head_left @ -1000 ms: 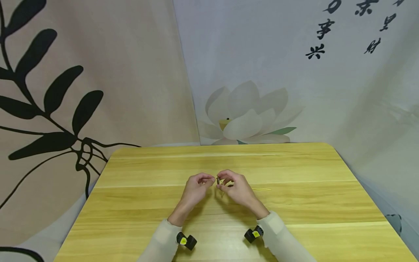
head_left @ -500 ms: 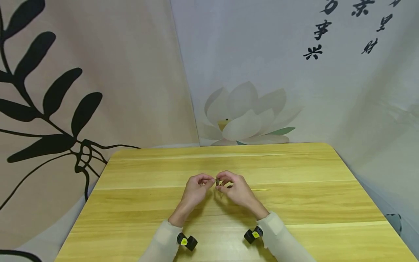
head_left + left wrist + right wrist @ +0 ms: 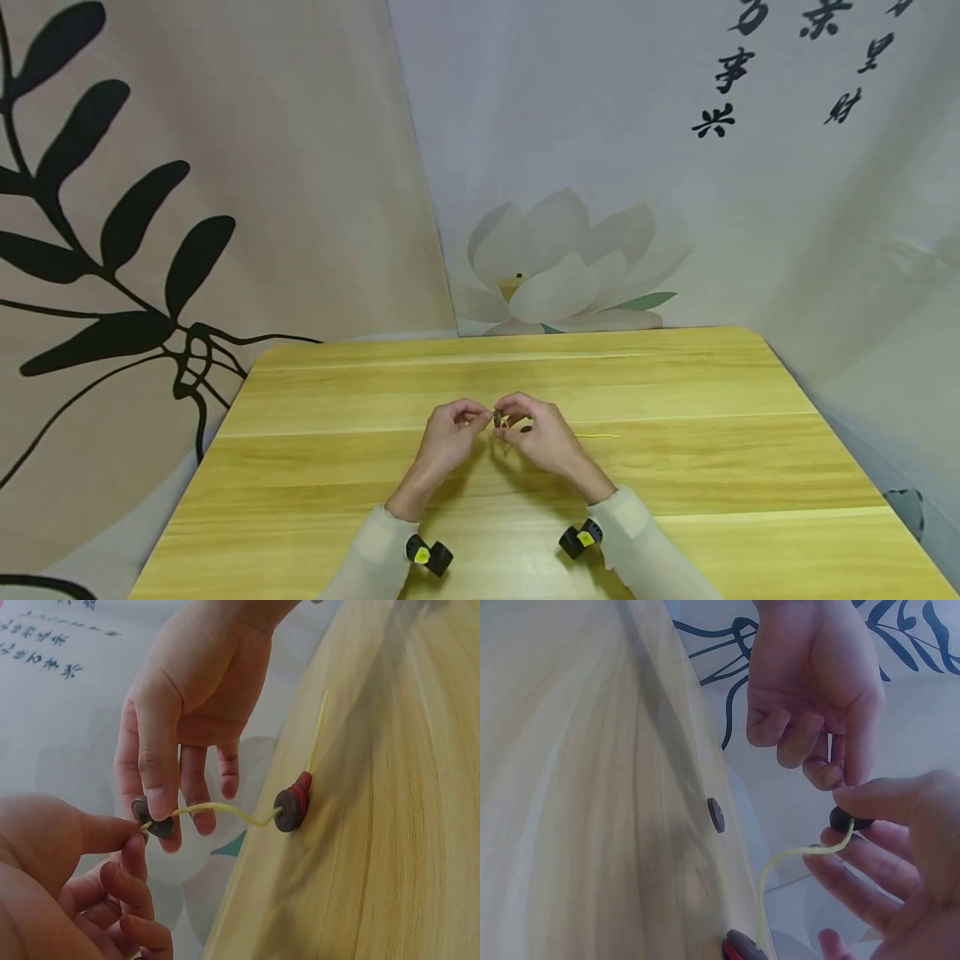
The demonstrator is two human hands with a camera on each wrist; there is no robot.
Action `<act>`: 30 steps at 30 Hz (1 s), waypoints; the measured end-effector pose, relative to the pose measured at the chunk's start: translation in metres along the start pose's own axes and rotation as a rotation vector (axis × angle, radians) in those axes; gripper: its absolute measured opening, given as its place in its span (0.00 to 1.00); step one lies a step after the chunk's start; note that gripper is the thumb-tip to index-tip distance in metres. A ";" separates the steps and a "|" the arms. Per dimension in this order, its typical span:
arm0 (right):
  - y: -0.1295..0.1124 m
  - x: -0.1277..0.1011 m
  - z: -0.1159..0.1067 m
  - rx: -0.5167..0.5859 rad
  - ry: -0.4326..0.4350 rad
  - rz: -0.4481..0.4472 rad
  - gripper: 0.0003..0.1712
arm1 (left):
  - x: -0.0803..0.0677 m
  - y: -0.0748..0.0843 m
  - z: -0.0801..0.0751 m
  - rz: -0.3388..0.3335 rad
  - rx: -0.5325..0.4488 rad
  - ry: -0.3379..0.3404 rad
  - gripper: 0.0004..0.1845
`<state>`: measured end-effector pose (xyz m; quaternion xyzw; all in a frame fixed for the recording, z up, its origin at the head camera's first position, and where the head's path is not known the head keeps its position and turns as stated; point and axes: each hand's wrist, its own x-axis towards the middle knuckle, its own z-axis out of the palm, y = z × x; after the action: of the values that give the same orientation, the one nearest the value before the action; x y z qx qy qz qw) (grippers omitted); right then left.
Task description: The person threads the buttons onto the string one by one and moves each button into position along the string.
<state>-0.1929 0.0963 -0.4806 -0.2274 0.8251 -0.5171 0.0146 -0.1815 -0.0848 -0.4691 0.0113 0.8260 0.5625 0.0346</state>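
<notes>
Near the table's middle both hands meet fingertip to fingertip. My right hand (image 3: 546, 432) pinches a dark brown disc-shaped bead (image 3: 159, 824) between thumb and fingers. A yellow cord (image 3: 217, 806) passes through the bead, and a short bit of it shows at the tips of my left hand (image 3: 444, 437), whose thumb and forefinger pinch there. From the bead the cord sags to another brown disc bead (image 3: 286, 811) with a red piece (image 3: 302, 787) behind it, both strung on it by the tabletop. The cord's tail (image 3: 598, 435) lies beyond the right hand.
A loose dark disc (image 3: 716, 815) rests on the wooden table (image 3: 375, 383) in the right wrist view. Printed cloth hangings (image 3: 322, 167) with leaves, a lotus and writing stand behind the table. Each sleeve carries a small black camera (image 3: 429, 555).
Both hands stay almost in place, fingertips together at the bead. The head view has shifted very slightly.
</notes>
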 end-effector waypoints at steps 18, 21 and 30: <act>0.002 0.000 -0.001 0.021 -0.020 -0.020 0.15 | -0.002 -0.002 -0.001 -0.021 -0.017 -0.002 0.08; 0.002 0.000 0.000 0.023 -0.022 -0.015 0.15 | -0.002 -0.002 -0.002 -0.019 -0.026 -0.002 0.08; 0.002 -0.001 -0.001 0.030 -0.027 -0.026 0.14 | -0.002 -0.005 -0.002 -0.018 -0.044 -0.004 0.10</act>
<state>-0.1924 0.0978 -0.4820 -0.2448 0.8140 -0.5263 0.0227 -0.1799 -0.0882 -0.4726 0.0039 0.8136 0.5800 0.0415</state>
